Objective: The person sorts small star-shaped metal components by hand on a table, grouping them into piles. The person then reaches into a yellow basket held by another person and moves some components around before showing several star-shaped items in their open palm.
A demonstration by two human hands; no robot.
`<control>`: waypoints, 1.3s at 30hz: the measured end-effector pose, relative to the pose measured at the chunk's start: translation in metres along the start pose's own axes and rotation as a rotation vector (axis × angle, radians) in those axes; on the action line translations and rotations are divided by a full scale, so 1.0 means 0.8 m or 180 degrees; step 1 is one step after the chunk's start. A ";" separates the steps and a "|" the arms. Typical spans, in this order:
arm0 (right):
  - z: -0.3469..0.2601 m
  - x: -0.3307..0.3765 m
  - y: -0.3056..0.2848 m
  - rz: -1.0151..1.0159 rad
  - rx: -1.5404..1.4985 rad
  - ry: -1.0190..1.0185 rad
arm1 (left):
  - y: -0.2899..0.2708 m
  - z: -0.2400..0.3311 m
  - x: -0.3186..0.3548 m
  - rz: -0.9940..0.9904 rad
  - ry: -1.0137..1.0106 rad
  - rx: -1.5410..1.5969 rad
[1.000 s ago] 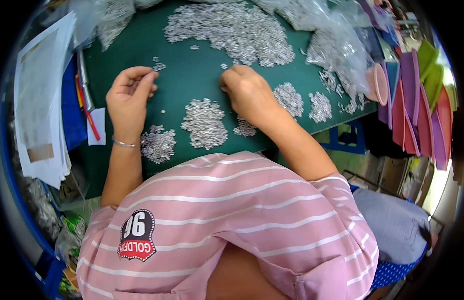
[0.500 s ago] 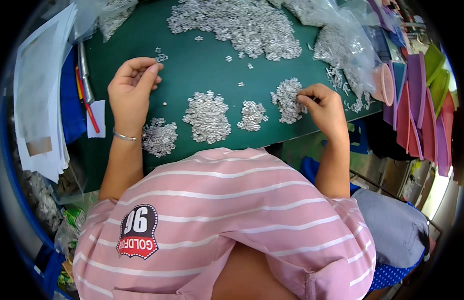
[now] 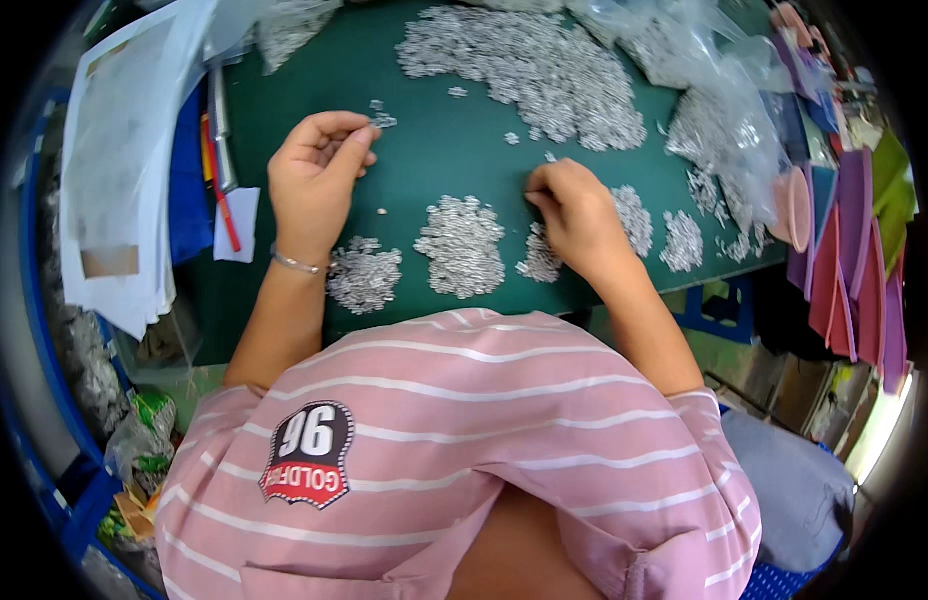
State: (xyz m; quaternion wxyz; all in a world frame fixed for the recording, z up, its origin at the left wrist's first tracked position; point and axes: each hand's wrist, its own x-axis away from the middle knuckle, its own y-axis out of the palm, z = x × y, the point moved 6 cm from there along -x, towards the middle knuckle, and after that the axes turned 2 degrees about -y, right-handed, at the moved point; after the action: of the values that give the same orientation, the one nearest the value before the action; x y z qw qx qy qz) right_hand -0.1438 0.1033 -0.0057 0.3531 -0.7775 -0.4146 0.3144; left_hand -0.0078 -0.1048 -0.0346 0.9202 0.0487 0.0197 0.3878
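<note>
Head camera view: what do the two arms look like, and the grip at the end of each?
They're a person's arms. The left grip and right grip are human hands without gloves. A thin, silver-coloured bracelet circles the left wrist. Pink sleeves with white stripes leave both forearms bare; no cables or markings show on them.

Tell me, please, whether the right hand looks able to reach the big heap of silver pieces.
Probably yes: the big heap lies beyond the right hand, with only green tabletop and loose pieces between.
</note>
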 end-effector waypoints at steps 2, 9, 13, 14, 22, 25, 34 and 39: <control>-0.019 -0.009 -0.001 0.0038 -0.0407 0.0069 | -0.010 0.006 -0.005 0.0229 0.0163 0.0099; -0.091 -0.078 0.047 -0.0205 -0.0941 -0.0681 | -0.072 0.036 -0.006 0.1512 0.1139 0.0671; -0.119 -0.113 0.103 -0.0206 -0.1138 -0.1033 | -0.090 0.051 0.001 0.1903 0.1516 0.0815; -0.124 -0.120 0.118 -0.0151 -0.1196 -0.1106 | -0.090 0.053 0.003 0.1945 0.1568 0.0863; -0.057 -0.124 0.072 0.0595 0.0283 -0.1116 | -0.079 0.056 0.005 0.1633 0.1395 0.0923; -0.031 -0.113 0.053 0.0330 0.0209 -0.0996 | -0.071 0.057 0.011 0.1505 0.1324 0.0902; -0.017 -0.101 0.043 0.0386 0.0669 -0.0408 | -0.062 0.049 0.007 0.1350 0.1226 0.0710; -0.021 -0.093 0.058 0.0265 0.0384 -0.0725 | -0.065 0.032 -0.002 0.1342 0.1049 0.0627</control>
State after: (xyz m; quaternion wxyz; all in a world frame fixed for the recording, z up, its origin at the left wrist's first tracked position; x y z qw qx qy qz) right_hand -0.1449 0.0150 -0.0192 0.3365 -0.7307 -0.3998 0.4393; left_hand 0.0300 -0.1442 -0.0145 0.7945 0.0773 0.1960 0.5695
